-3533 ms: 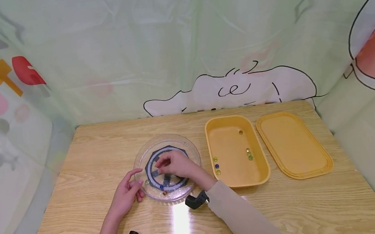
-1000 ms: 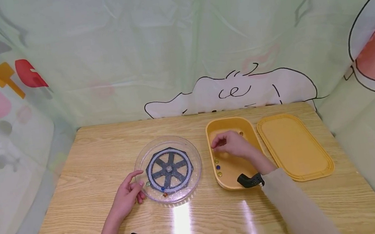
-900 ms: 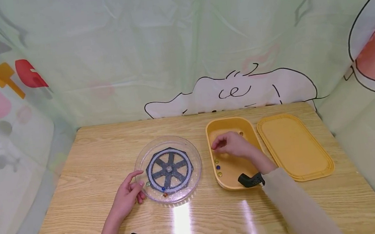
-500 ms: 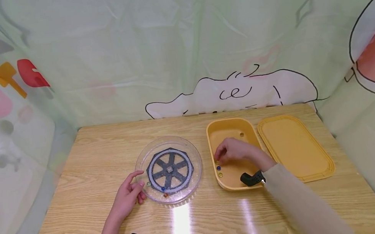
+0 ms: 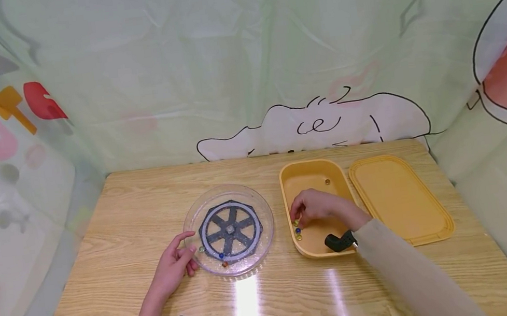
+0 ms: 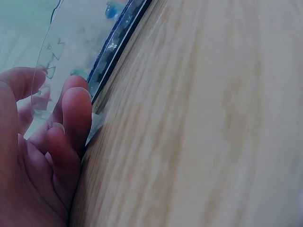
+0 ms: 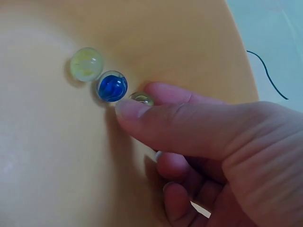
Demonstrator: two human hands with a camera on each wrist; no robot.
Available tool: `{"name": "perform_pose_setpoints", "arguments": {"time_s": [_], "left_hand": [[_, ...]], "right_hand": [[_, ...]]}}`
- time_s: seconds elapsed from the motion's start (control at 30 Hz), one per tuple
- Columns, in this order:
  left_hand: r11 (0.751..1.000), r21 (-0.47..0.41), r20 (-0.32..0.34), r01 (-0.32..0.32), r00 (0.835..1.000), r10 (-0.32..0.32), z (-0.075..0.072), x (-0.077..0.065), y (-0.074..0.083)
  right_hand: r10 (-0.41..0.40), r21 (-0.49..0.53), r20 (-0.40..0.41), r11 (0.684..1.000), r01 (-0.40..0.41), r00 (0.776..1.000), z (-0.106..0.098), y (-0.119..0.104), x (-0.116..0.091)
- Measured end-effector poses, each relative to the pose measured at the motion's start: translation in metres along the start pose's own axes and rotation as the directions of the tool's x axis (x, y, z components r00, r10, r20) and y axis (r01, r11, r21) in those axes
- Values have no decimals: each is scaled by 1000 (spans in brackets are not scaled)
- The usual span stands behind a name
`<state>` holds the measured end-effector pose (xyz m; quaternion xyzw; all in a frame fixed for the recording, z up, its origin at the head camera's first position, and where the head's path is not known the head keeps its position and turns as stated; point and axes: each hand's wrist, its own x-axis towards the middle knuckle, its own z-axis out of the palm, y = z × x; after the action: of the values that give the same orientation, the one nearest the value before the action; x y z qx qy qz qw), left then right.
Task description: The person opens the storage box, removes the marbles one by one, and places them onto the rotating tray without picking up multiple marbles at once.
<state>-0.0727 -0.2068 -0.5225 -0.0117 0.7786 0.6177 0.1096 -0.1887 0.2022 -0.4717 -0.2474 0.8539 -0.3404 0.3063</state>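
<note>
My right hand (image 5: 315,207) reaches into the yellow tub (image 5: 313,166), thumb and index finger pinching a yellowish glass marble (image 7: 141,98). Against it lies a blue marble (image 7: 112,86), with a pale yellow marble (image 7: 86,64) on the blue one's other side, all near the tub's left wall. My left hand (image 5: 172,266) holds the near left rim of a clear round dish (image 5: 265,214), fingers on both sides of its edge in the left wrist view. Inside the dish are a greenish marble (image 5: 202,249), a blue marble (image 5: 221,256) and an orange marble (image 5: 225,264).
A dark, spoked wheel shape (image 5: 230,229) shows in the middle of the dish. One amber marble (image 5: 327,182) lies at the back of the tub. The flat yellow lid (image 5: 396,199) rests right of the tub on the wooden table (image 5: 146,201); a printed curtain hangs behind.
My right hand has moved from over the dish to the tub, then down and slightly nearer onto the yellowish marble by the left wall. The left hand has stayed at the dish's rim.
</note>
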Motion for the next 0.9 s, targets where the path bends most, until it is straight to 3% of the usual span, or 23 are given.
{"name": "perform_pose_setpoints", "arguments": {"time_s": [0.4,0.6,0.9], "left_hand": [[1000,-1,11,-4,1000,4,3,-11,29],[1000,-4,8,13,1000,-13,3,-10,26],[1000,3,5,18,1000,-18,1,-3,8]], "right_hand": [[-18,12,3,1000,18,1000,-5,3,-5],[-54,30,-23,998,54,998,-9,1,-12],[-38,81,-108,996,47,993,-15,-2,-21]]}}
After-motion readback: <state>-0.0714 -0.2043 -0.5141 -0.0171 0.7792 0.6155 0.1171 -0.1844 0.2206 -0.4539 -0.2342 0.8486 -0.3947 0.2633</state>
